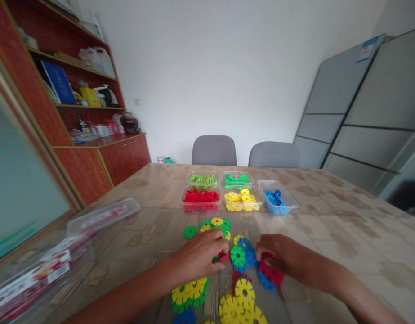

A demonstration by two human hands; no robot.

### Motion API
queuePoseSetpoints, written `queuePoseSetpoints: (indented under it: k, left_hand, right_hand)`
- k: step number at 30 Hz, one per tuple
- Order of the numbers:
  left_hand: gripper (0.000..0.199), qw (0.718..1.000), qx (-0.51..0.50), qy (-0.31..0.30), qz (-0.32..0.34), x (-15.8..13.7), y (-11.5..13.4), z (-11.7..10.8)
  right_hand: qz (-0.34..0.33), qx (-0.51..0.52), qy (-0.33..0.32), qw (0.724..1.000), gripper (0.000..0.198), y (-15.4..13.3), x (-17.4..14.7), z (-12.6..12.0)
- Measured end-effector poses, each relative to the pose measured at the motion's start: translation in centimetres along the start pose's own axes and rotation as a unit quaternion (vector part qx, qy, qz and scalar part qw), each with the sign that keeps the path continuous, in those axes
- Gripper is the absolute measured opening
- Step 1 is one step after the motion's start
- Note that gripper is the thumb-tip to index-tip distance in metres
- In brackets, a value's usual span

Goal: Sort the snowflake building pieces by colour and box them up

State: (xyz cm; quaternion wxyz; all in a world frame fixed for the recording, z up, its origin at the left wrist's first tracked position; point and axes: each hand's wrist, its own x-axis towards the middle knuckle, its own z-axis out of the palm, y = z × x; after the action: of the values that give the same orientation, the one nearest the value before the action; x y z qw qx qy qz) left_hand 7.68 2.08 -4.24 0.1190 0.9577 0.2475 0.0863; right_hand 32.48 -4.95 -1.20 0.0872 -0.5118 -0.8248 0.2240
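Observation:
My left hand (204, 253) is over the middle of the loose pieces, thumb and fingers closed on a red notched plastic disc (223, 257). A green disc (238, 255) lies just right of its fingertips, on top of blue discs (249, 253). My right hand (280, 251) is curled down over red notched discs (272, 272), its fingers closed at their upper edge; the fingertips are partly hidden. Under those reds lies a blue disc (266, 282). Yellow discs (234, 309) are heaped near the front, with yellow-and-green ones (190, 291) below my left wrist.
Clear tubs behind hold sorted pieces: a red tub (200, 207), a yellow tub (243, 206), a blue tub (288, 208), a light green tub (202, 185) and a green tub (238, 184). Clear lids (104, 216) lie left on the table (338, 216). Grey chairs (214, 150) stand beyond.

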Motion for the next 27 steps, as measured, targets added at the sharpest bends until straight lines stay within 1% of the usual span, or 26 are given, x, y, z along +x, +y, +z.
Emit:
queuePoseSetpoints:
  k: [3, 6, 7, 10, 15, 20, 23, 27]
  left_hand:
    - [0.015, 1.000, 0.004, 0.012, -0.005, 0.0, -0.1, 0.4]
    - [0.021, 0.999, -0.002, 0.028, -0.021, 0.0, -0.1, 1.0]
    - [0.022, 0.999, -0.005, 0.031, -0.028, 0.1, -0.1, 1.1]
    - [0.016, 0.998, -0.011, 0.040, -0.043, 0.2, 0.0, 1.5]
    - [0.013, 0.996, -0.048, 0.071, -0.038, 0.4, 0.4, 1.7]
    - [0.016, 0.981, -0.128, 0.135, -0.053, 0.8, 0.5, 1.3]
    - [0.014, 0.973, -0.143, 0.172, -0.065, 1.1, -0.4, 0.5]
    - [0.011, 0.962, -0.125, 0.224, -0.093, 1.2, -3.5, -1.3]
  right_hand:
    - [0.006, -0.018, -0.009, 1.000, 0.018, 0.3, -0.1, 0.0]
    - [0.041, -0.039, -0.018, 0.998, 0.004, -0.1, -0.1, 0.3]
    - [0.053, -0.045, -0.022, 0.997, 0.003, -0.3, -0.1, 0.5]
    - [0.069, -0.052, -0.023, 0.996, 0.010, -0.8, 0.2, 1.2]
    - [0.066, -0.043, -0.010, 0.997, 0.014, -0.7, 0.4, 2.1]
    - [0.044, 0.000, 0.005, 0.999, 0.025, -0.3, 0.3, 2.3]
    - [0.047, -0.011, 0.004, 0.999, 0.024, -0.3, 0.3, 2.3]
    - [0.066, -0.049, 0.001, 0.997, 0.020, -0.3, 0.4, 2.4]
